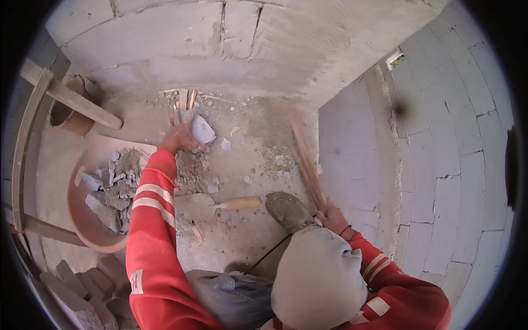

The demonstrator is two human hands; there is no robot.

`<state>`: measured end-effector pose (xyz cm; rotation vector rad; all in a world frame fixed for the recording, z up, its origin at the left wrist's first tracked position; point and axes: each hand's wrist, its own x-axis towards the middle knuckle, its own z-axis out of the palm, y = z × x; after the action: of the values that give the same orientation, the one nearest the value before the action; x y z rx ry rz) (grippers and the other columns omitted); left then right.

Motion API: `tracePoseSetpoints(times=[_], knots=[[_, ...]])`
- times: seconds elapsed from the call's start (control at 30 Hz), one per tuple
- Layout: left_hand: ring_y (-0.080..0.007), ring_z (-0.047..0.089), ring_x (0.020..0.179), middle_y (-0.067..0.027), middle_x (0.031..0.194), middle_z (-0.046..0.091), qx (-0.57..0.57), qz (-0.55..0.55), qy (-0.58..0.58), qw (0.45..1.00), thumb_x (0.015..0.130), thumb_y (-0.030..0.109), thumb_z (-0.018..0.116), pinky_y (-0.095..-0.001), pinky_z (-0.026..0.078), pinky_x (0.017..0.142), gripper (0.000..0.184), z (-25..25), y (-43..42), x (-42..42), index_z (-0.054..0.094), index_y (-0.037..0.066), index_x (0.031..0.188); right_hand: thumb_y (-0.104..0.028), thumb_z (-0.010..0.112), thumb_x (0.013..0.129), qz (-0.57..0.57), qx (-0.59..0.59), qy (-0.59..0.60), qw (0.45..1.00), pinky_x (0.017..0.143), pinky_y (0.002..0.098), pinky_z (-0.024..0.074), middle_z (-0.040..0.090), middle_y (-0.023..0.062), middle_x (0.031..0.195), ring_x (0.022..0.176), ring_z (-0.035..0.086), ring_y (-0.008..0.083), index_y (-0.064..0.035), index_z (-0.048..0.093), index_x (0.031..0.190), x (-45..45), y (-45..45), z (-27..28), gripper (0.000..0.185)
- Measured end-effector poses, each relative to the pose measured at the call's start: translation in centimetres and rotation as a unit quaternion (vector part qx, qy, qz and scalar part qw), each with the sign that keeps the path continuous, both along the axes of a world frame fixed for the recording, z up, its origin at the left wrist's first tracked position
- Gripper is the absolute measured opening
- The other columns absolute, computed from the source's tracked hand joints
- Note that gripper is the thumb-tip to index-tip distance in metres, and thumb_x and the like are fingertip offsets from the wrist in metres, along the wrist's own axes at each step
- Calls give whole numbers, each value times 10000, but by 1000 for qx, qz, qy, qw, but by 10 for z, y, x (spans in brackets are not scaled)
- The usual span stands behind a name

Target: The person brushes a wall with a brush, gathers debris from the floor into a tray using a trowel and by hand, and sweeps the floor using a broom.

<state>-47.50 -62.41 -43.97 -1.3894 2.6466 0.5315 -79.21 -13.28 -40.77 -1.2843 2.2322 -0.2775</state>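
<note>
My left hand point(184, 136) is closed on a pale grey chunk of block point(203, 130), just above the floor near the wall. Thin wood scraps point(187, 98) lie right behind that hand, and a small heap of grey rubble point(191, 171) is under its wrist. In my right hand point(332, 219), beside my shoe, is the near end of a long wooden strip point(309, 165). Its far end is blurred and points toward the wall corner. Between my hands a trowel point(240, 203) lies flat, its wooden handle to the right and its dusty blade to the left.
A reddish round pan point(82, 224) with broken block and debris stands left of my left arm. Behind it are a bucket point(70, 113) and a wooden frame point(33, 132). Dark blocks point(74, 283) are stacked at lower left. Block walls point(165, 33) rise ahead and at right.
</note>
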Motion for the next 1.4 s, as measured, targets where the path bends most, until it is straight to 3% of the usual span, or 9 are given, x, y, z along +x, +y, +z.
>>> tracePoseSetpoints(times=[0.2,0.33,0.43,0.7,0.9,1.1,1.17,1.27,1.4], knots=[[-479,314,1442,-332,1485,425,18,-13,114,993,604,367,815,-511,387,1135,981,14,15,-1,464,201,1505,-328,638,926,20,67,-34,997,694,574,519,638,358,838,819,638,549,13,355,1304,17,-11,44,583],[-475,358,1416,-298,1333,566,75,-54,108,990,699,335,724,-510,413,1116,728,5,20,9,575,231,1404,-343,659,927,-79,20,-31,996,710,513,519,660,283,858,766,662,454,-39,352,1415,31,-4,72,651],[-504,407,1376,-286,1232,632,34,-60,144,987,756,343,704,-525,439,1088,603,-16,29,15,607,219,1339,-308,648,922,-171,-2,-4,985,710,508,530,661,231,810,750,662,427,-108,389,1474,24,12,24,641],[-454,362,1411,-274,1268,619,-58,42,169,983,799,279,750,-544,451,1053,530,-4,57,9,574,142,1279,-348,639,919,41,75,-50,995,810,563,524,683,304,954,897,659,507,-70,394,1475,76,-21,4,668],[-391,584,1193,-220,1146,638,22,195,354,915,813,267,737,-482,502,968,438,56,58,74,553,103,1176,-351,638,909,113,-5,-81,990,754,577,524,674,309,895,833,662,501,-31,329,1485,88,-36,20,728],[-414,593,1166,-229,1416,453,-289,221,173,915,813,259,724,-488,512,947,486,99,89,210,572,127,1255,-302,647,900,-49,-60,-15,997,782,583,512,665,328,895,854,651,514,3,289,1501,44,-24,11,763],[-434,554,1216,-247,1400,468,-287,259,91,918,804,243,719,-508,504,968,463,112,115,237,590,129,1234,-278,654,892,-94,-48,-45,993,797,582,506,662,333,897,867,644,522,14,300,1495,30,-28,-11,758],[-428,521,1257,-232,1357,512,-241,338,35,909,796,223,712,-532,495,978,425,106,139,258,614,147,1202,-253,650,889,35,-32,-21,999,797,586,505,658,342,899,863,639,530,37,333,1467,51,-34,-52,720],[-371,446,1361,-189,1353,567,-174,282,-35,943,776,241,740,-535,474,1013,394,67,156,290,648,213,1157,-246,637,885,81,-49,-44,995,804,589,505,657,341,907,875,639,524,34,308,1489,58,-46,-37,742]])
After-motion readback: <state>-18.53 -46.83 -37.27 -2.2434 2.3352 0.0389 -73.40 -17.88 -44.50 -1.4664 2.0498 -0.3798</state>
